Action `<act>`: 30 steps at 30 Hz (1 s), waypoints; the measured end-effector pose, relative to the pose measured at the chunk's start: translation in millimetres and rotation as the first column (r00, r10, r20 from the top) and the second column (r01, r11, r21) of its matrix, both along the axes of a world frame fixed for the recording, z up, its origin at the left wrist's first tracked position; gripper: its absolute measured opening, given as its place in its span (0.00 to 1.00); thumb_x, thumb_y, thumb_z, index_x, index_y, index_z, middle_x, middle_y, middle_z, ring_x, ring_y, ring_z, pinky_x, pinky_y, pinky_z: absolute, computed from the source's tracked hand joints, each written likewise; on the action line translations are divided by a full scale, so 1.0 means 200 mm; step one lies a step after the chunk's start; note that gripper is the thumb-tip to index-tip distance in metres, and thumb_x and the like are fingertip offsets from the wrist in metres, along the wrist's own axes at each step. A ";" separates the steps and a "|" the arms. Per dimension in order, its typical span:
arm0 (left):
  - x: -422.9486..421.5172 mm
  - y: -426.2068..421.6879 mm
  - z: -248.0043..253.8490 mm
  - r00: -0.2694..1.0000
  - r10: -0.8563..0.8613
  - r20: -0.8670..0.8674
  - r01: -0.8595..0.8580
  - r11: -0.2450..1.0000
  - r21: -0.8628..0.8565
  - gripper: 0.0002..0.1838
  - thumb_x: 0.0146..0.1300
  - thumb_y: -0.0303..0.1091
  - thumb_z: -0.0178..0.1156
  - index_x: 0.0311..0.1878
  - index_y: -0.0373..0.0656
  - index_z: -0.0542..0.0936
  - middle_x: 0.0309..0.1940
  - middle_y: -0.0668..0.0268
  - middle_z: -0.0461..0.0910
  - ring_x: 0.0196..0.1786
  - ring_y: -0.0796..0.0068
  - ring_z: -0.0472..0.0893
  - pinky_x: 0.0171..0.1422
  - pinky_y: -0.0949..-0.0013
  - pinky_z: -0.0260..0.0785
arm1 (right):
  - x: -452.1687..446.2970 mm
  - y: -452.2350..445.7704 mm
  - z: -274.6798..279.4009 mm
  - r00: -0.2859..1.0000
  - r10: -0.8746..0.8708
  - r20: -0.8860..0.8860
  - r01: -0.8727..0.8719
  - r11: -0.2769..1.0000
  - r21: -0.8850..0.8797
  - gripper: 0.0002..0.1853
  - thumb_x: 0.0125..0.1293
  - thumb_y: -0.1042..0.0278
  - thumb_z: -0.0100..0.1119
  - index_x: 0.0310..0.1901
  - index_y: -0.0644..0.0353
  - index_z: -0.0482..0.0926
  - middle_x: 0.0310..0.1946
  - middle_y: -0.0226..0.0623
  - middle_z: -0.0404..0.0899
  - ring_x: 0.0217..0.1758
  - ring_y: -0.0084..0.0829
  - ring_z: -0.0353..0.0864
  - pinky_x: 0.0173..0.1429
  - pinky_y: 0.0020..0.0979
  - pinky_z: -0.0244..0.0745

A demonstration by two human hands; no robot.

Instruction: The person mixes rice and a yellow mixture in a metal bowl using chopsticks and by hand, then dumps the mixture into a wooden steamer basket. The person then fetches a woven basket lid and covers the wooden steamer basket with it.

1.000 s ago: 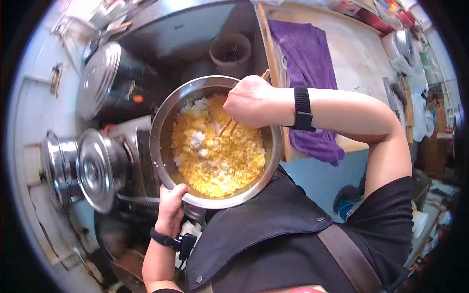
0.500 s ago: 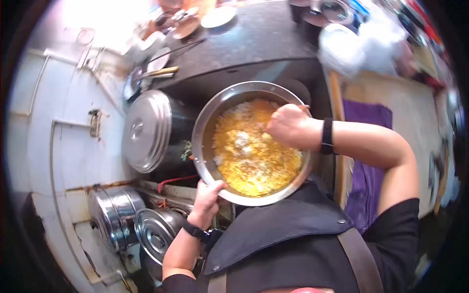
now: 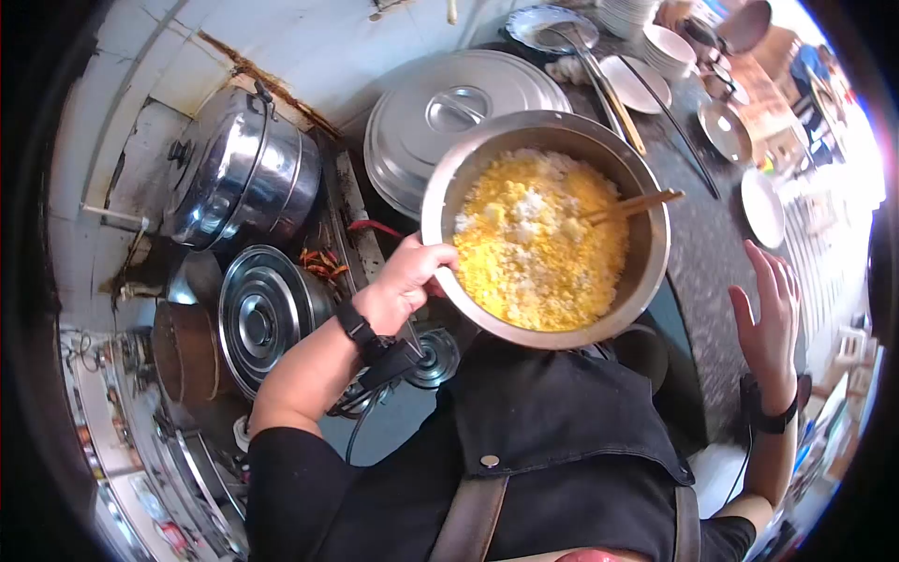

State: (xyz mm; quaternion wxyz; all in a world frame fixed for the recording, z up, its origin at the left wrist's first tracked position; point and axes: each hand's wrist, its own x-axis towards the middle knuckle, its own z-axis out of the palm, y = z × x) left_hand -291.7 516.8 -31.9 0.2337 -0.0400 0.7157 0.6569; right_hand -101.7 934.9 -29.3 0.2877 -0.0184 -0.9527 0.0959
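A wide steel basin [image 3: 548, 339] sits in front of my dark apron, holding a yellow and white grainy mix [image 3: 543, 248] that looks like rice with egg. My left hand [image 3: 412, 276] grips the basin's rim at its near left side, thumb over the edge. A wooden utensil [image 3: 637, 204], perhaps chopsticks, leans in the mix with its end over the right rim. Well to the right of the basin, my right hand [image 3: 770, 309] is raised with its fingers stretched out and nothing in it.
Behind the basin stands a big lidded pot [image 3: 459, 98]. A steel steamer pot [image 3: 248, 173] and another lidded pot [image 3: 262, 323] are at the left. On the dark counter [image 3: 688, 272] are a long-handled strainer [image 3: 609, 98], plates [image 3: 763, 208] and stacked bowls [image 3: 670, 47].
My view has swung round to the left side of the kitchen. My right hand has left the basin and opened, leaving the wooden utensil in the mix. The left hand still holds the rim.
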 end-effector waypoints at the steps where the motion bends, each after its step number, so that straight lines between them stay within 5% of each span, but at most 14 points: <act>1: 0.07 0.03 0.03 1.000 0.014 -0.019 -0.014 1.000 -0.009 0.10 0.53 0.23 0.59 0.39 0.39 0.81 0.29 0.69 0.80 0.29 0.78 0.79 0.29 0.75 0.71 | 0.03 0.07 -0.01 1.000 -0.006 -0.007 0.006 1.000 0.014 0.24 0.63 0.67 0.63 0.61 0.59 0.74 0.55 0.43 0.77 0.60 0.46 0.75 0.68 0.45 0.65; 5: 0.32 0.09 -0.12 0.977 0.174 -0.125 -0.167 0.984 0.064 0.17 0.52 0.22 0.57 0.48 0.35 0.79 0.38 0.65 0.81 0.41 0.71 0.80 0.45 0.69 0.74 | 0.06 0.42 -0.09 0.984 0.179 -0.004 -0.176 0.964 -0.199 0.18 0.60 0.70 0.64 0.53 0.60 0.78 0.47 0.45 0.80 0.52 0.46 0.77 0.59 0.39 0.70; 6: 0.13 0.13 -0.01 0.950 0.311 -0.041 -0.309 0.950 0.034 0.11 0.53 0.23 0.58 0.41 0.35 0.80 0.32 0.65 0.79 0.34 0.72 0.79 0.38 0.69 0.72 | -0.34 0.52 0.04 0.963 0.255 0.087 -0.235 0.953 -0.193 0.17 0.59 0.70 0.64 0.50 0.60 0.79 0.46 0.45 0.80 0.52 0.46 0.78 0.58 0.40 0.70; 10: 0.08 0.19 0.05 0.821 0.562 0.103 -0.571 0.807 0.147 0.17 0.54 0.22 0.58 0.49 0.37 0.78 0.42 0.64 0.79 0.43 0.69 0.80 0.47 0.64 0.74 | -1.14 0.74 0.22 0.903 0.416 0.104 -0.411 0.909 -0.066 0.14 0.60 0.67 0.64 0.47 0.61 0.80 0.46 0.45 0.81 0.54 0.47 0.77 0.60 0.42 0.70; 12: 0.00 0.14 0.03 0.764 0.636 0.108 -0.641 0.730 0.235 0.16 0.53 0.21 0.58 0.47 0.37 0.77 0.41 0.64 0.79 0.43 0.68 0.80 0.47 0.63 0.75 | -1.73 0.85 0.23 0.879 0.476 0.028 -0.473 0.878 -0.073 0.19 0.60 0.65 0.64 0.52 0.63 0.78 0.55 0.49 0.77 0.61 0.49 0.74 0.68 0.43 0.66; 14: -0.09 0.15 0.08 0.709 0.692 0.135 -0.701 0.672 0.238 0.19 0.53 0.21 0.58 0.50 0.37 0.76 0.42 0.65 0.79 0.44 0.68 0.80 0.47 0.62 0.76 | -2.27 0.94 0.34 0.939 0.341 0.035 -0.340 0.940 -0.026 0.34 0.58 0.65 0.64 0.66 0.65 0.67 0.70 0.54 0.61 0.73 0.52 0.60 0.75 0.44 0.58; 16: -0.12 0.20 0.09 0.628 0.778 0.010 -0.772 0.622 0.129 0.28 0.54 0.21 0.57 0.61 0.39 0.70 0.50 0.61 0.77 0.52 0.64 0.78 0.55 0.60 0.73 | -2.72 1.03 0.49 0.964 0.265 -0.005 -0.265 0.962 -0.067 0.44 0.55 0.62 0.65 0.72 0.66 0.56 0.74 0.55 0.51 0.75 0.55 0.56 0.77 0.44 0.54; 19: -0.14 0.20 0.03 0.626 0.480 -0.615 -0.747 0.594 -0.298 0.37 0.56 0.24 0.58 0.71 0.35 0.60 0.63 0.51 0.69 0.64 0.54 0.71 0.70 0.58 0.61 | -3.34 1.21 0.60 0.993 0.079 -0.082 -0.081 0.996 -0.024 0.46 0.55 0.63 0.65 0.72 0.69 0.53 0.75 0.58 0.48 0.76 0.55 0.53 0.77 0.45 0.53; 22: -0.14 0.27 0.08 0.623 0.294 -0.724 -0.775 0.357 -0.522 0.38 0.58 0.24 0.56 0.73 0.37 0.57 0.66 0.50 0.67 0.67 0.52 0.69 0.73 0.57 0.59 | -3.82 1.38 0.61 0.993 -0.112 -0.046 0.101 0.975 -0.198 0.46 0.54 0.63 0.66 0.71 0.68 0.51 0.75 0.57 0.47 0.78 0.55 0.49 0.75 0.47 0.57; 23: -0.14 0.30 0.12 0.624 0.308 -0.718 -0.777 0.339 -0.530 0.38 0.58 0.24 0.56 0.73 0.37 0.57 0.66 0.50 0.67 0.67 0.52 0.69 0.73 0.57 0.59 | -3.88 1.42 0.64 0.998 -0.052 -0.021 0.047 0.979 -0.197 0.52 0.51 0.68 0.58 0.75 0.72 0.39 0.77 0.59 0.41 0.77 0.59 0.49 0.78 0.45 0.51; 25: -0.16 0.37 0.19 0.737 0.256 -0.626 -0.674 0.219 -0.705 0.42 0.58 0.31 0.61 0.74 0.35 0.54 0.69 0.41 0.63 0.71 0.45 0.64 0.75 0.56 0.55 | -4.00 1.46 0.62 0.994 0.016 -0.112 -0.061 0.909 -0.412 0.51 0.51 0.67 0.58 0.74 0.74 0.42 0.76 0.61 0.43 0.78 0.59 0.45 0.79 0.46 0.47; 28: -0.18 0.39 0.23 0.808 0.246 -0.535 -0.580 0.176 -0.796 0.42 0.59 0.32 0.60 0.74 0.34 0.53 0.70 0.40 0.60 0.73 0.44 0.61 0.76 0.56 0.54 | -4.28 1.65 0.39 0.953 -0.072 -0.295 0.030 0.989 -0.147 0.48 0.53 0.62 0.61 0.72 0.72 0.50 0.74 0.61 0.48 0.79 0.54 0.45 0.81 0.49 0.42; 29: -0.20 0.40 0.25 0.825 0.191 -0.532 -0.563 0.185 -0.805 0.42 0.59 0.32 0.59 0.75 0.34 0.53 0.70 0.41 0.61 0.73 0.46 0.62 0.76 0.57 0.54 | -4.28 1.77 0.36 0.937 0.037 -0.346 -0.085 0.989 -0.124 0.45 0.57 0.57 0.60 0.74 0.64 0.51 0.76 0.56 0.47 0.80 0.53 0.42 0.82 0.47 0.38; 30: -0.21 0.39 0.27 0.840 0.152 -0.520 -0.541 0.174 -0.823 0.42 0.58 0.32 0.59 0.75 0.35 0.53 0.70 0.42 0.61 0.73 0.47 0.62 0.76 0.57 0.55 | -4.27 1.86 0.31 0.925 -0.198 -0.323 0.053 0.912 -0.406 0.40 0.61 0.51 0.60 0.72 0.57 0.60 0.68 0.53 0.66 0.72 0.48 0.63 0.73 0.45 0.61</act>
